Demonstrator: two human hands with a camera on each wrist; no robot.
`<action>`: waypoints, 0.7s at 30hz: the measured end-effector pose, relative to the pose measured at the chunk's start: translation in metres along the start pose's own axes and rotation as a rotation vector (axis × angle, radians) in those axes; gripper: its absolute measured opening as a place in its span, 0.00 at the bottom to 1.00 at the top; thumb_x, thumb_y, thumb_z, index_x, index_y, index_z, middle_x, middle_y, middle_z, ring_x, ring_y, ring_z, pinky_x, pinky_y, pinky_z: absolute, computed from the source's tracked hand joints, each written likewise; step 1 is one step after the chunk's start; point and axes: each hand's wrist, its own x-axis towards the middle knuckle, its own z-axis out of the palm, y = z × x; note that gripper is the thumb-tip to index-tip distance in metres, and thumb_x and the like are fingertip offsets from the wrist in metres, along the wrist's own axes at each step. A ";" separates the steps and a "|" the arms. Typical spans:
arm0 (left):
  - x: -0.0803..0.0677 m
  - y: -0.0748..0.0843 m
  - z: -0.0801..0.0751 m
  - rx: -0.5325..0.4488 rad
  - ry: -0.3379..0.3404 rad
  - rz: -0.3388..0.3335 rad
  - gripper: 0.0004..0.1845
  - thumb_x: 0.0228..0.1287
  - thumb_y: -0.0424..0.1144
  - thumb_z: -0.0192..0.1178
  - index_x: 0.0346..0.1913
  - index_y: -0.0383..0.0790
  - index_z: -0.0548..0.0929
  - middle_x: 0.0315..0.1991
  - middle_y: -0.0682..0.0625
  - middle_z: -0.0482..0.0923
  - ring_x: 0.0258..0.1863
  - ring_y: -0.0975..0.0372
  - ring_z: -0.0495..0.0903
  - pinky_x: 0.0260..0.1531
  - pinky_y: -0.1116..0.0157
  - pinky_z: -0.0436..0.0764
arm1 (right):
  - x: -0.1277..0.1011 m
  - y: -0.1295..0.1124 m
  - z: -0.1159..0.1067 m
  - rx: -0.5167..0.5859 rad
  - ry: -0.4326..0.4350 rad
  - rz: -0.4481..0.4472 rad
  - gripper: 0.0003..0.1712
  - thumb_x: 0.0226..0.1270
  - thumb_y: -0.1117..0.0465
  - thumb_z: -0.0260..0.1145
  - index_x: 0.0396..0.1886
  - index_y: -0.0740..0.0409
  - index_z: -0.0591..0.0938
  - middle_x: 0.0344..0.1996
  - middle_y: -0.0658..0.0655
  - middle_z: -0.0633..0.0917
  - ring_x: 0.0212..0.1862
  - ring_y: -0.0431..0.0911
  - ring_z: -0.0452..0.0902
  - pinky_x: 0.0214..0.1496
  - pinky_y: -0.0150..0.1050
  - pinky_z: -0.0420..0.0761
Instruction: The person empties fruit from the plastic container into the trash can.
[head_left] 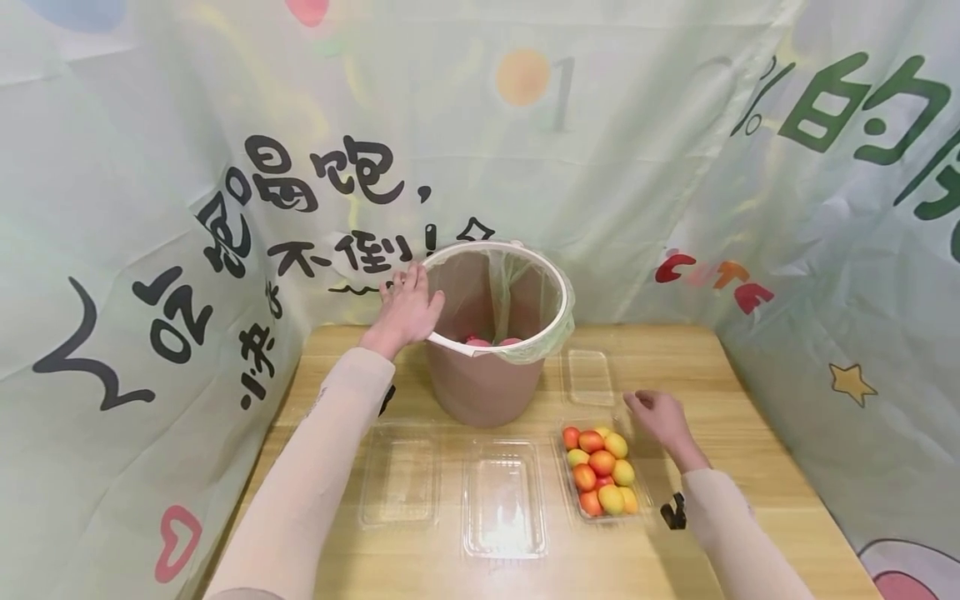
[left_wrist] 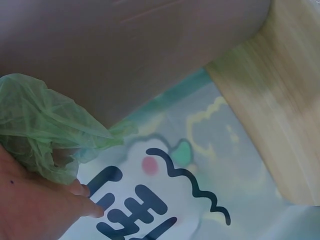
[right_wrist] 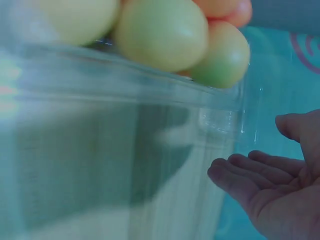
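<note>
In the head view my left hand (head_left: 407, 307) lies at the left side of the white rim of a brown bin (head_left: 483, 387), its fingers spread. The bin has a pale green plastic bag (head_left: 558, 337) folded over its rim, and a few pinkish-red things (head_left: 491, 342) show inside. The left wrist view shows the fingers beside the bunched bag. My right hand (head_left: 663, 417) hovers just right of a clear plastic box (head_left: 637, 504) of red and yellow cherry tomatoes (head_left: 602, 462). In the right wrist view its fingers are loosely bent, with nothing between them.
Two clear empty plastic boxes (head_left: 504, 546) (head_left: 400, 521) sit in front of the bin on the wooden table (head_left: 675, 358). Another small clear box or lid (head_left: 590, 379) lies right of the bin. Printed fabric (head_left: 630, 167) hangs behind and at both sides.
</note>
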 end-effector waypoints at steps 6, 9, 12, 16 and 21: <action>0.000 0.001 0.002 0.002 0.010 0.003 0.42 0.83 0.57 0.32 0.84 0.29 0.43 0.87 0.35 0.35 0.85 0.35 0.35 0.81 0.33 0.34 | -0.024 0.003 0.006 0.016 -0.017 0.010 0.33 0.84 0.51 0.56 0.66 0.81 0.76 0.57 0.79 0.84 0.59 0.72 0.82 0.60 0.63 0.84; 0.000 0.000 0.002 0.003 0.017 0.008 0.42 0.83 0.57 0.32 0.84 0.29 0.43 0.87 0.34 0.36 0.85 0.34 0.37 0.81 0.33 0.35 | -0.034 0.005 0.011 0.025 -0.005 0.004 0.31 0.84 0.53 0.57 0.67 0.79 0.75 0.57 0.78 0.84 0.59 0.71 0.83 0.60 0.63 0.84; 0.000 0.000 0.002 0.002 0.019 0.009 0.42 0.83 0.57 0.32 0.84 0.29 0.43 0.87 0.34 0.36 0.85 0.34 0.37 0.80 0.32 0.35 | -0.044 0.007 0.016 0.039 0.002 0.001 0.30 0.83 0.55 0.57 0.68 0.79 0.75 0.57 0.77 0.84 0.59 0.71 0.83 0.60 0.62 0.84; 0.000 0.000 0.002 0.005 0.018 0.009 0.42 0.83 0.56 0.32 0.84 0.28 0.43 0.87 0.34 0.37 0.85 0.34 0.37 0.80 0.32 0.35 | -0.052 0.008 0.024 0.070 0.000 0.013 0.28 0.82 0.59 0.58 0.69 0.78 0.74 0.57 0.77 0.85 0.59 0.70 0.84 0.60 0.61 0.85; 0.000 0.001 0.001 0.007 0.011 0.008 0.42 0.83 0.56 0.32 0.84 0.28 0.43 0.87 0.34 0.36 0.85 0.34 0.37 0.81 0.33 0.35 | -0.056 0.009 0.034 0.076 0.018 0.016 0.25 0.81 0.62 0.58 0.67 0.77 0.76 0.54 0.75 0.87 0.57 0.67 0.86 0.58 0.59 0.86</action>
